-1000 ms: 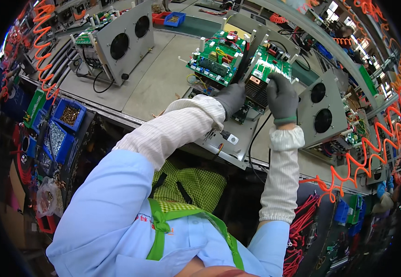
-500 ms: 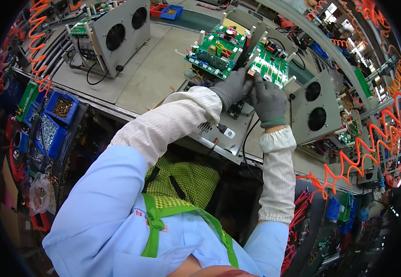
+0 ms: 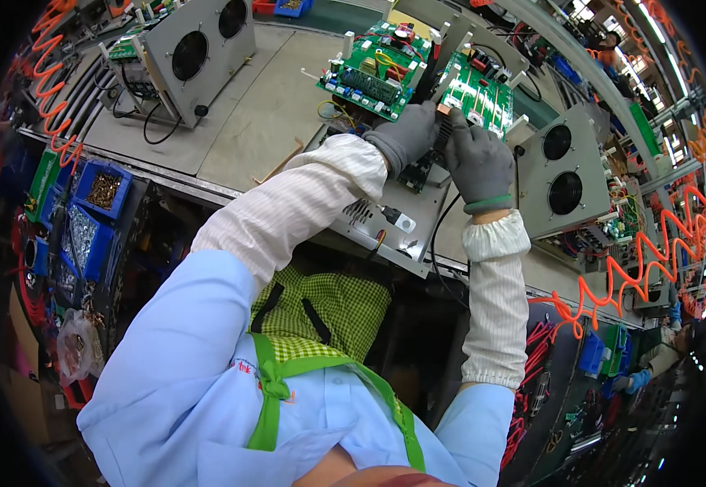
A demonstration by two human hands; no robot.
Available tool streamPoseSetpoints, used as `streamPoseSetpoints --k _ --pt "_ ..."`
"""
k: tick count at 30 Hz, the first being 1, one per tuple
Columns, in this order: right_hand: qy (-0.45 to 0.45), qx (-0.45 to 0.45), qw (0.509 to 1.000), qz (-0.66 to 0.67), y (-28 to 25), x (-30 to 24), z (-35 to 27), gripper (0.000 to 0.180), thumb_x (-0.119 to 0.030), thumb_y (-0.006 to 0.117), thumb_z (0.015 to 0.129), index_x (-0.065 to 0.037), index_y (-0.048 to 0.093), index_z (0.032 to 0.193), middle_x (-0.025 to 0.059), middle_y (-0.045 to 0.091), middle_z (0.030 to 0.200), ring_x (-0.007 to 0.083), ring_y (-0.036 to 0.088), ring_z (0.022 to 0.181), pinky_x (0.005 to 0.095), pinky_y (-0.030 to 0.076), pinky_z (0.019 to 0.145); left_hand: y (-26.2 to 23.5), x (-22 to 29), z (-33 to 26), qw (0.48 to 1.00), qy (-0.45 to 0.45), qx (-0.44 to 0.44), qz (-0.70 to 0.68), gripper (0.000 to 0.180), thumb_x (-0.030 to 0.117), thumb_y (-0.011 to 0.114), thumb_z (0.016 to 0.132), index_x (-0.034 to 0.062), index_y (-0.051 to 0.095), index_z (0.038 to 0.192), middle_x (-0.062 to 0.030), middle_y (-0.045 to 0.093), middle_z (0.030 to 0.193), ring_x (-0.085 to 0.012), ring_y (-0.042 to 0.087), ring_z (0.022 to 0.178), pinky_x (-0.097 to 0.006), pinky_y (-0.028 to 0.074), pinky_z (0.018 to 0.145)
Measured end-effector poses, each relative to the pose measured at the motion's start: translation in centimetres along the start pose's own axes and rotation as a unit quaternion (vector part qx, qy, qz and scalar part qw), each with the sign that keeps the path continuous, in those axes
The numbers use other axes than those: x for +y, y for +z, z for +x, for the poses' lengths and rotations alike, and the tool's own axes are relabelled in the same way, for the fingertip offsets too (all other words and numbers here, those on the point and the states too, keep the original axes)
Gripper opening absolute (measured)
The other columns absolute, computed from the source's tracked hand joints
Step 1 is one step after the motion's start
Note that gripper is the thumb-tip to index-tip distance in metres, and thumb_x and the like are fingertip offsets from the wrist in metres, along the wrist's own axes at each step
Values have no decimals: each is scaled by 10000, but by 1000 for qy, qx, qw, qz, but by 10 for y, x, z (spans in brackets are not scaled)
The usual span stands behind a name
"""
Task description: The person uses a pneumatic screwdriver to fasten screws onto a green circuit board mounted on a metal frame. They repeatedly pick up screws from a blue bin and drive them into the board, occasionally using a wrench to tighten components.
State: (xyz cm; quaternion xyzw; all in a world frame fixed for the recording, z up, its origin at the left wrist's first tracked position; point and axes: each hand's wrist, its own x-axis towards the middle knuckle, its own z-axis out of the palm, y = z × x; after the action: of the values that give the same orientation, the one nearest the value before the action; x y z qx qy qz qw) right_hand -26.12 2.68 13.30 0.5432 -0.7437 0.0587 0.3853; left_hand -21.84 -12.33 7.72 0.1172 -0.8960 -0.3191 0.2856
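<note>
Both my hands wear grey gloves and work over an open metal chassis (image 3: 397, 239). Between them stands a dark ribbed part with a copper-coloured end (image 3: 444, 123). My left hand (image 3: 410, 134) closes against its left side, some fingertips hidden. My right hand (image 3: 481, 162) has curled fingers against its right side. Just beyond are a green circuit board (image 3: 369, 73) on the left and another green circuit board (image 3: 487, 101) on the right, with black cables between them. A small board and a white-tabbed part (image 3: 401, 219) lie below my hands.
Grey fan panels stand at left (image 3: 207, 61) and right (image 3: 562, 174) on the bench. Blue screw bins (image 3: 103, 188) hang at the left front. Orange coiled hoses (image 3: 625, 280) dangle on both sides. A black cable (image 3: 436, 243) runs over the bench edge. Another person's gloved hand (image 3: 639, 380) shows far right.
My right hand has turned, its fingers curling in beside the ribbed part, which now shows more between my hands. My left hand has shifted slightly. The whole view has moved a little.
</note>
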Motion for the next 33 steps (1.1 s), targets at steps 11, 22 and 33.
streamPoseSetpoints --k 11,22,33 --pt "8 -11 999 -33 7 -6 -11 434 -192 591 782 -87 553 1201 44 559 700 205 590 618 346 467 517 4 -1 0 1000 21 -13 17 222 180 544 868 -16 483 953 -257 613 790 -430 603 782 -485 495 681" --pt "98 -24 992 81 -20 -17 6 370 -183 573 824 -108 540 1185 109 603 695 283 615 625 425 480 532 21 -15 11 999 11 53 -2 190 120 591 808 -23 519 910 -239 621 742 -426 611 739 -483 498 665" --pt "186 -6 908 375 3 33 40 182 -242 546 919 -77 590 982 150 649 829 282 651 752 371 498 685 32 -18 17 995 33 89 -21 155 105 593 799 -5 516 877 -232 608 703 -430 603 722 -488 484 653"
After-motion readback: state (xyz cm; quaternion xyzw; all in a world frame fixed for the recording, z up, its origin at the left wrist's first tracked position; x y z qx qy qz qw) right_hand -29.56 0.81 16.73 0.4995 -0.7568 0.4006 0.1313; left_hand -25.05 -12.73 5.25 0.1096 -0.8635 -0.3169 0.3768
